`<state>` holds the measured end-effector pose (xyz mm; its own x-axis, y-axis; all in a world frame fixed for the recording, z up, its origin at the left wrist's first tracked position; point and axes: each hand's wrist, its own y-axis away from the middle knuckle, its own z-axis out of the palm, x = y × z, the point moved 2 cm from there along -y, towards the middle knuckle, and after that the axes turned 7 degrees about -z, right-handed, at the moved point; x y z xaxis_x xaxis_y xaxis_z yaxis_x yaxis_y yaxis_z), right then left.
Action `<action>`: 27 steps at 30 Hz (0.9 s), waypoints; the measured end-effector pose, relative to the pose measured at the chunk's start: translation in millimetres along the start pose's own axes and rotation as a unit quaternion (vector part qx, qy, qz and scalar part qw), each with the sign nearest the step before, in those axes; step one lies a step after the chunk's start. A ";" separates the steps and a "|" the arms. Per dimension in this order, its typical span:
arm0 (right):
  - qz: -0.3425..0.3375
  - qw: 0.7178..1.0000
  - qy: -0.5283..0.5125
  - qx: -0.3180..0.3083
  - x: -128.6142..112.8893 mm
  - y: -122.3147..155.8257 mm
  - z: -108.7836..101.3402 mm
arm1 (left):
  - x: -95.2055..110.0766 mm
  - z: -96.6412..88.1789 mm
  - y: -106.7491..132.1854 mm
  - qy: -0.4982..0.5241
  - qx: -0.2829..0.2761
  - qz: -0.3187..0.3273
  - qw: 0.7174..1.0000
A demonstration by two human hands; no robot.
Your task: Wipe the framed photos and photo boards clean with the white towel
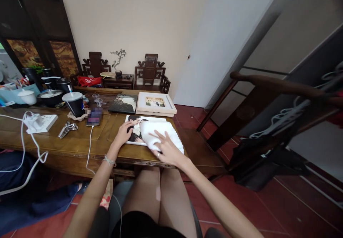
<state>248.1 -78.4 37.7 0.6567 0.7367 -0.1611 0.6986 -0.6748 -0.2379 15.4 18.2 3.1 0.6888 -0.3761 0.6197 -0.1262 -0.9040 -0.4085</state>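
Observation:
A photo panel or album with a picture of people on its cover lies flat near the table's front edge. My left hand rests on its left side, fingers stretched over the edge of the picture. A folded white cloth covers the right part of the panel. My right hand lies on top of the cloth with spread fingers, a ring on one of them. What is printed under the cloth is hidden.
Behind the panel lie a dark photo book and a pale framed photo. To the left are a phone on a cable, a lidded cup, a metal clip-like object and a power strip. A wooden chair stands right.

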 end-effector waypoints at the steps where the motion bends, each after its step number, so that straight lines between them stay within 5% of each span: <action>1: -0.018 1.000 -0.009 0.003 -7.5 8.5 0.1 | 0.3 0.1 0.1 0.000 -0.001 0.000 1.000; 5: -0.021 0.999 -0.046 0.018 -5.0 14.4 -2.9 | 1.7 -0.4 1.0 -0.003 -0.004 0.000 1.000; 14: 0.110 0.993 -0.024 0.040 65.7 -66.8 -7.6 | 0.0 -1.1 -1.0 -0.015 -0.007 0.007 1.000; 18: 0.114 0.993 -0.007 0.031 46.4 -61.0 0.8 | -1.1 -0.5 -1.5 -0.015 -0.004 0.003 1.000; 24: 0.011 0.999 -0.031 0.010 -20.4 -5.8 0.1 | -1.1 0.6 -1.9 -0.010 -0.006 0.005 1.000; 27: 0.009 0.997 -0.083 0.005 -25.0 9.0 -7.0 | -1.4 1.2 -2.2 -0.009 -0.005 0.004 1.000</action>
<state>240.0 -103.2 46.3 0.6123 0.7228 -0.3203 0.6847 -0.6874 -0.2422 15.6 20.9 2.3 0.7002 -0.3799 0.6045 -0.1382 -0.9028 -0.4073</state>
